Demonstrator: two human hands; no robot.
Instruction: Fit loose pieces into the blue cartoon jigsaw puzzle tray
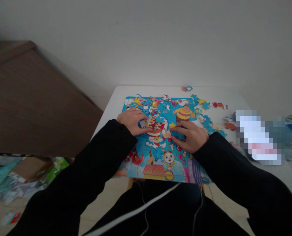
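A jigsaw puzzle [153, 150] with cartoon figures on a blue ground lies on the white table, partly put together, with loose pieces over its upper part. My left hand [133, 121] rests on its left side, thumb and fingers spread apart, holding nothing that I can see. Right of the puzzle's middle, my right hand [190, 135] has its thumb and index finger bent around a small puzzle piece [167, 133] at the fingertips. A yellow piece [172, 125] lies just above that index finger. My palms hide parts of the picture beneath them.
Several loose pieces [206, 121] are scattered along the puzzle's right side and far edge. A phone [258, 139], blurred out, lies on the table [109, 109] at right. A brown wooden cabinet [37, 105] stands at left, above littered wrappers. A white cable [136, 211] crosses my lap.
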